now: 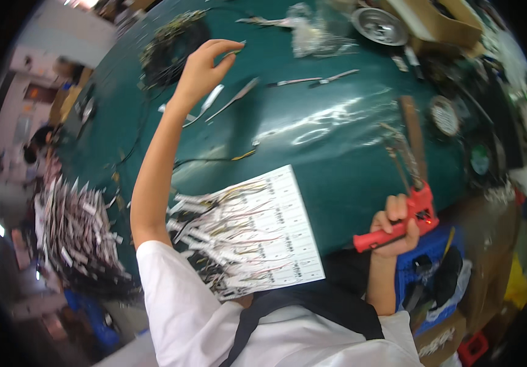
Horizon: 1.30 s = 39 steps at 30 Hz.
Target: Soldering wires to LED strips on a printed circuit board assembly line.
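Note:
My left hand (204, 70) is raised over the far left part of the green table, thumb and forefinger curved toward each other. Something tiny shows at its fingertips, too small to name. At the right, my right hand (396, 227) is wrapped round the handle of a red soldering gun (421, 205). The gun's thin metal tip parts point away from me. Close to my body lies a white printed sheet (305, 244) with rows of thin coloured wires (239, 235) across it. Their white-tagged ends gather at the sheet's left side.
A dark wire coil (174, 52) lies beyond my left hand. Loose cables (297, 81) and plastic bags (321, 33) are at the back. A round metal dish (379, 26) and cardboard box (434, 27) stand far right. Tagged wires (77, 235) pile at left; a blue crate (407, 275) stands lower right.

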Tool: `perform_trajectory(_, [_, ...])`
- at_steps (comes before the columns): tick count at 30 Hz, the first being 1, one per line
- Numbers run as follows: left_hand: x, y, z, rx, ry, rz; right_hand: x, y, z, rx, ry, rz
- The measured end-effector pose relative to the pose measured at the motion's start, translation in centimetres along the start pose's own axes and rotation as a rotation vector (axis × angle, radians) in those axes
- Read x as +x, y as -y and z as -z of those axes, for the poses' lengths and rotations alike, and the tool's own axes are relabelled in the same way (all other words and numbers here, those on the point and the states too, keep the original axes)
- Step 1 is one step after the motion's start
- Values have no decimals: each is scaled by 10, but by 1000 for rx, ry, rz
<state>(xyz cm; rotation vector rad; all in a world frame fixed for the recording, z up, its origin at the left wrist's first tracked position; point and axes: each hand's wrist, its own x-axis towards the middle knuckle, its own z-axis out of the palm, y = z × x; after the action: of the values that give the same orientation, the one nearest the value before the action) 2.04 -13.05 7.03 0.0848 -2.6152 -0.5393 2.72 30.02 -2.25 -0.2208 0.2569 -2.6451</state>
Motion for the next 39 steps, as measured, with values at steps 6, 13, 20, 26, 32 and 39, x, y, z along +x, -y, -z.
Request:
perform_trajectory(6, [-111, 75, 108, -3, -83, 440, 1, 3, 3, -106, 34, -1])
perform_trajectory(13, [-165, 75, 83, 440, 79, 188, 4, 0, 3, -130, 73, -16])
perform_trajectory(20, [-163, 94, 111, 375, 71, 290, 0, -1, 1, -119, 34, -17])
perform_trajectory(26, [-220, 24, 131, 268, 446, 64, 0, 6, 11, -134, 49, -28])
perform_trajectory(32, [-281, 11, 109, 544, 316, -117, 5, 0, 3, -150, 68, -55])
perform_trajectory(39, [-243, 0, 127, -78, -637, 361, 2, 6, 7, -175, 45, -51])
